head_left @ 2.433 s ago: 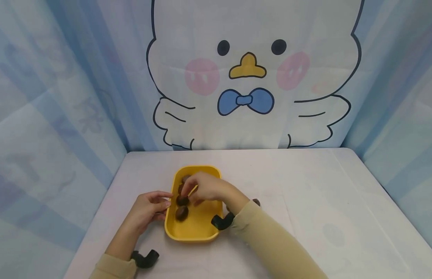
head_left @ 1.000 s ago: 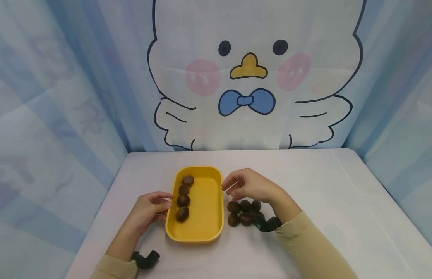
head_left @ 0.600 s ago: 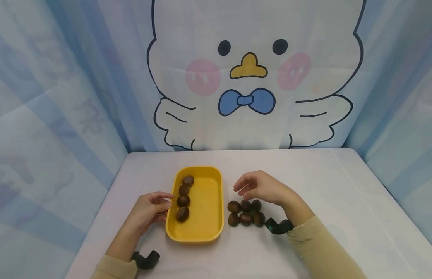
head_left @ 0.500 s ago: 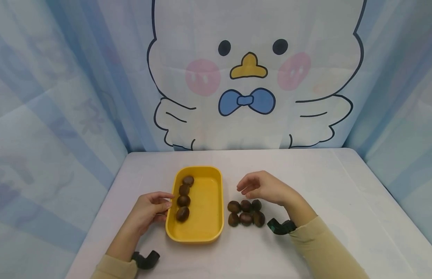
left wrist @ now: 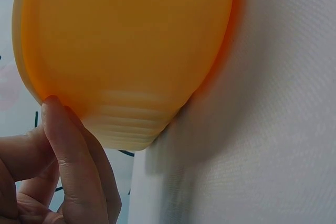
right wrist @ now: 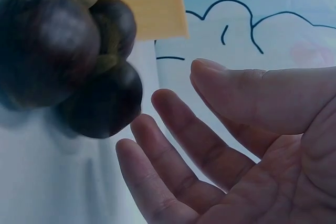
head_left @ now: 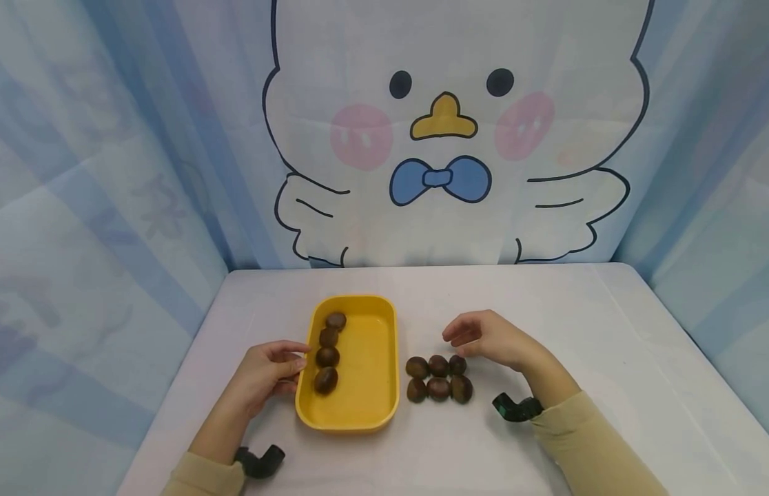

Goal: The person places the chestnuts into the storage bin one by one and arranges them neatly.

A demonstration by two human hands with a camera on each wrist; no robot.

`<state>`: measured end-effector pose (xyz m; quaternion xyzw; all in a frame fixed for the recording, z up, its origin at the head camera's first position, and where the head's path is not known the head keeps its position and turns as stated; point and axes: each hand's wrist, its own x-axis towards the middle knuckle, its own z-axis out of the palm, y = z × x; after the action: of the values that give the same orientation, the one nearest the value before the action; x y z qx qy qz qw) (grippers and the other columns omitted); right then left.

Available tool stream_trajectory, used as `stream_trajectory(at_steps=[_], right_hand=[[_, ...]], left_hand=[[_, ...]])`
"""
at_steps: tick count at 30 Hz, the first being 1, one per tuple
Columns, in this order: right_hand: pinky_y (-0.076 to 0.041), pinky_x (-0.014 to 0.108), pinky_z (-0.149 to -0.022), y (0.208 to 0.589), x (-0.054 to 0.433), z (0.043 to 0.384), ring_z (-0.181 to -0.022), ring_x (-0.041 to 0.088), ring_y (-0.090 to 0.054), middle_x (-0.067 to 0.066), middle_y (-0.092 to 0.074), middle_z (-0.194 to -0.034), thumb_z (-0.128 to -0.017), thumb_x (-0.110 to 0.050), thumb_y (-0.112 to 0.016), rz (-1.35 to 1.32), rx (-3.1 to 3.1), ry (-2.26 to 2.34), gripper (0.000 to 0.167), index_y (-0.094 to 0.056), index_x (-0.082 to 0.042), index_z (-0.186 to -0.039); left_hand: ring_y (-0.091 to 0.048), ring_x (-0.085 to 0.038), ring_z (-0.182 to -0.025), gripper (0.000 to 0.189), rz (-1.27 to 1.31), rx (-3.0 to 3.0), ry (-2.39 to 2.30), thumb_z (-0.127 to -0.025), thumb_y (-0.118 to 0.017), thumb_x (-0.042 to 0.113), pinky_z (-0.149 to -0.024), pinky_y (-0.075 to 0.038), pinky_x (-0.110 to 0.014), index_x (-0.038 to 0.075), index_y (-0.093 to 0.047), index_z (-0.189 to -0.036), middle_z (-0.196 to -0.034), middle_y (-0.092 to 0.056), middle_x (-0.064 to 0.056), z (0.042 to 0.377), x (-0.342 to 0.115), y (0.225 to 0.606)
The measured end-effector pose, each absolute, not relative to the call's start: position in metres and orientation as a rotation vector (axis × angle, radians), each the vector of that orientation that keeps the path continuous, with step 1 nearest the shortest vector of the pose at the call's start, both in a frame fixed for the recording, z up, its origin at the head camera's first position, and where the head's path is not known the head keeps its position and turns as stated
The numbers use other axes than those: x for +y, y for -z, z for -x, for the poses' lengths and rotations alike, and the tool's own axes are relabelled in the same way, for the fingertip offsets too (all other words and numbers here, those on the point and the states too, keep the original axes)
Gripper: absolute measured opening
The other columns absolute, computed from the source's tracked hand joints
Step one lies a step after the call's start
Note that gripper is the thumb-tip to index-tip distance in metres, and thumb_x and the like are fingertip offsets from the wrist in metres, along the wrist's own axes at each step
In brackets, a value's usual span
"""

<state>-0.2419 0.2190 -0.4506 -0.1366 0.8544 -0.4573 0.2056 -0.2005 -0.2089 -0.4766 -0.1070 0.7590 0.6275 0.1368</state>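
My left hand (head_left: 267, 375) holds the left rim of a yellow plastic tray (head_left: 367, 413), thumb and fingertips right at the edge. In the left wrist view, fingers (left wrist: 79, 171) meet the rim of the tray (left wrist: 131, 40). Inside the tray, several brown chestnuts (head_left: 326, 380) form a column along its left side. To the right of the tray, more chestnuts (head_left: 439, 389) lie on the table in two short rows. Just beyond their right end hovers my right hand (head_left: 493, 337), fingers loosely bent and holding nothing. The right wrist view shows its spread fingers (right wrist: 210, 156) beside chestnuts (right wrist: 47, 45).
A white cloth covers the table (head_left: 583, 344). At the back hangs a curtain (head_left: 440, 227) printed with a cartoon bird, with blue curtains (head_left: 99, 207) at the sides. Dark curved pieces (head_left: 517, 408) are worn on both wrists.
My right hand has left the tray and drawn back to the right, past the chestnuts on the table, uncovering them. My left hand and the tray have hardly moved.
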Motion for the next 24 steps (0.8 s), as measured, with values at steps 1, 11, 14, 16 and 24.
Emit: stream_trajectory(at_steps=[1, 11, 14, 16, 24], right_hand=[[-0.059, 0.051, -0.107, 0.453, 0.221, 0.242, -0.120, 0.032, -0.073, 0.018, -0.075, -0.128, -0.094, 0.001, -0.072, 0.374, 2.374, 1.280, 0.032, -0.072, -0.002, -0.126], [-0.061, 0.042, -0.098, 0.471, 0.228, 0.240, -0.114, 0.026, -0.073, 0.016, -0.075, -0.126, -0.090, 0.000, -0.077, 0.361, 2.314, 1.301, 0.034, -0.072, -0.001, -0.123], [-0.060, 0.038, -0.095, 0.473, 0.226, 0.238, -0.111, 0.025, -0.072, 0.016, -0.076, -0.124, -0.089, 0.000, -0.079, 0.356, 2.301, 1.303, 0.035, -0.073, -0.001, -0.123], [-0.060, 0.037, -0.094, 0.473, 0.226, 0.237, -0.110, 0.024, -0.072, 0.015, -0.076, -0.123, -0.089, -0.001, -0.080, 0.361, 2.296, 1.298, 0.035, -0.073, -0.001, -0.123], [-0.060, 0.034, -0.090, 0.476, 0.227, 0.236, -0.103, 0.022, -0.070, 0.015, -0.077, -0.118, -0.090, -0.002, -0.081, 0.419, 2.295, 1.291, 0.031, -0.073, 0.001, -0.120]], left_hand=[[-0.066, -0.016, -0.065, 0.036, 0.307, 2.194, -1.819, -0.098, -0.075, 0.004, -0.063, -0.064, -0.026, 0.000, -0.072, -0.133, -0.094, -0.072, -0.007, 0.201, -0.209, 0.476], [-0.066, -0.017, -0.066, 0.035, 0.314, 2.210, -1.810, -0.098, -0.074, 0.003, -0.064, -0.064, -0.026, 0.000, -0.072, -0.133, -0.095, -0.072, -0.008, 0.200, -0.207, 0.474], [-0.066, -0.017, -0.067, 0.035, 0.305, 2.210, -1.810, -0.098, -0.074, 0.003, -0.064, -0.064, -0.026, -0.001, -0.072, -0.133, -0.095, -0.072, -0.008, 0.200, -0.206, 0.474], [-0.066, -0.016, -0.066, 0.035, 0.304, 2.207, -1.816, -0.098, -0.074, 0.003, -0.064, -0.064, -0.026, -0.001, -0.072, -0.133, -0.094, -0.072, -0.007, 0.199, -0.206, 0.474], [-0.067, -0.017, -0.067, 0.035, 0.321, 2.218, -1.807, -0.098, -0.074, 0.003, -0.064, -0.065, -0.027, 0.000, -0.072, -0.133, -0.095, -0.073, -0.008, 0.198, -0.206, 0.474]])
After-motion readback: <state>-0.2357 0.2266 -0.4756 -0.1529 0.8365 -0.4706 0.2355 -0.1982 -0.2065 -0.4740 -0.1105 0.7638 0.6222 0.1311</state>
